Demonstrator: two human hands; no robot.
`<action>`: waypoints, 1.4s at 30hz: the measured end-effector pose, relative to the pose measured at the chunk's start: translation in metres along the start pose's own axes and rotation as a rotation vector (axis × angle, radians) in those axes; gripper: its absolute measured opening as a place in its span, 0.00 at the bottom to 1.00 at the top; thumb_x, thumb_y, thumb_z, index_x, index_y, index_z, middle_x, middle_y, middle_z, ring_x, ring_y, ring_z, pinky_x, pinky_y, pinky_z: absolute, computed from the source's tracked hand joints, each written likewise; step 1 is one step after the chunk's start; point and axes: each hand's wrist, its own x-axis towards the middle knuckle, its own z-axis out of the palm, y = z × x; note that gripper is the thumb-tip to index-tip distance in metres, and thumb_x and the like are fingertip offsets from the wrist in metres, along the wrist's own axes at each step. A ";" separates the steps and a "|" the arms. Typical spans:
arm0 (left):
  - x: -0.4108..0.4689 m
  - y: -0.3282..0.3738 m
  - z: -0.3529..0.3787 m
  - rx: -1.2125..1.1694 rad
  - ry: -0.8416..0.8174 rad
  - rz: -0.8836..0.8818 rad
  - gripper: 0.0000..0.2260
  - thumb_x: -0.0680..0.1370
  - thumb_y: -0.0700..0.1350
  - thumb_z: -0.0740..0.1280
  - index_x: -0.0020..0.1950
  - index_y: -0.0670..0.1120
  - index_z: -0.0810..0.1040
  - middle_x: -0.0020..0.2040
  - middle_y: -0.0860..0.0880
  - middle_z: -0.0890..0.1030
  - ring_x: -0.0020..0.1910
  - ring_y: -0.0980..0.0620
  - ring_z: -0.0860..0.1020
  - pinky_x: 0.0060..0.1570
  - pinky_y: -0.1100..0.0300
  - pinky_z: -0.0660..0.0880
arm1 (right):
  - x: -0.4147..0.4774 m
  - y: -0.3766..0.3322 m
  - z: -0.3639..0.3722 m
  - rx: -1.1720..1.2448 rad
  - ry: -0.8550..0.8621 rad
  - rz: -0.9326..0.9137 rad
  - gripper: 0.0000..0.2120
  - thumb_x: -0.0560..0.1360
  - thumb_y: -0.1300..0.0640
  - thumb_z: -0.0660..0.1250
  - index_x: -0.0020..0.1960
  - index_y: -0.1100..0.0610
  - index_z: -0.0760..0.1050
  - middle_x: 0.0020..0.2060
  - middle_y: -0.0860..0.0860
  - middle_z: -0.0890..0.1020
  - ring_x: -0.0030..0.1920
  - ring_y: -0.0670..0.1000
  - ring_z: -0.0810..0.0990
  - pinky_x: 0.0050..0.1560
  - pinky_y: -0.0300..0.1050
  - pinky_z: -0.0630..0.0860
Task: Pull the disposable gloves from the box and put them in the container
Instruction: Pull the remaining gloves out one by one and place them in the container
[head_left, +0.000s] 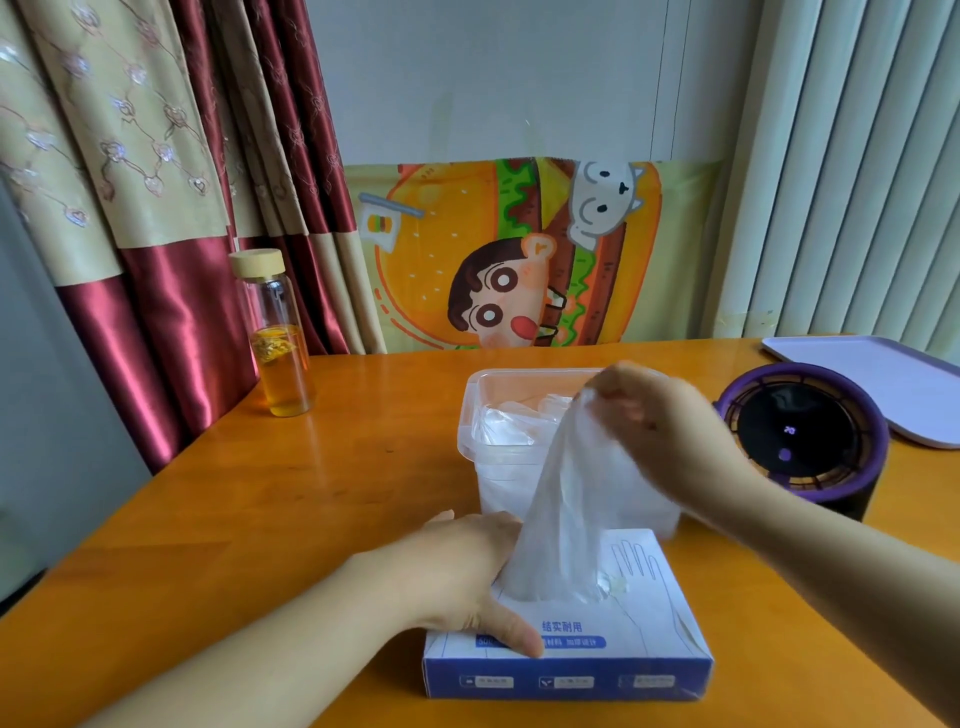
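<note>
A white and blue glove box (623, 660) lies flat on the wooden table near me. My left hand (467, 571) rests on its left side, thumb pressed along the top near the front edge. My right hand (649, 410) pinches the top of a clear disposable glove (566, 509) that stretches up out of the box's opening. Behind the box stands a clear plastic container (470, 415) with several crumpled gloves inside; my right hand is over its right half.
A glass bottle (278, 338) with amber liquid and a wooden cap stands at the back left. A round purple and black device (805, 441) sits to the right, a pale tray (883, 384) behind it. Curtains and a cartoon cloth hang at the table's far edge.
</note>
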 end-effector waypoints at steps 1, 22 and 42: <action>-0.001 0.001 -0.001 -0.005 0.005 -0.009 0.38 0.69 0.68 0.68 0.74 0.59 0.57 0.74 0.57 0.66 0.71 0.51 0.66 0.74 0.46 0.56 | 0.006 -0.002 -0.006 0.057 0.071 0.028 0.05 0.77 0.61 0.64 0.44 0.53 0.75 0.36 0.44 0.80 0.34 0.36 0.77 0.37 0.27 0.72; -0.009 0.044 -0.047 -0.575 0.658 0.126 0.33 0.76 0.54 0.68 0.77 0.58 0.57 0.65 0.66 0.66 0.64 0.63 0.69 0.53 0.73 0.69 | 0.016 -0.016 -0.024 0.413 -0.470 0.317 0.12 0.80 0.61 0.59 0.55 0.57 0.81 0.49 0.58 0.84 0.48 0.54 0.81 0.55 0.49 0.78; -0.001 0.003 -0.040 -1.538 0.582 -0.041 0.13 0.82 0.47 0.59 0.59 0.44 0.79 0.52 0.45 0.84 0.51 0.46 0.83 0.49 0.52 0.78 | -0.007 0.000 -0.019 0.508 -0.357 0.502 0.08 0.79 0.60 0.61 0.46 0.61 0.77 0.36 0.53 0.75 0.28 0.40 0.71 0.27 0.30 0.68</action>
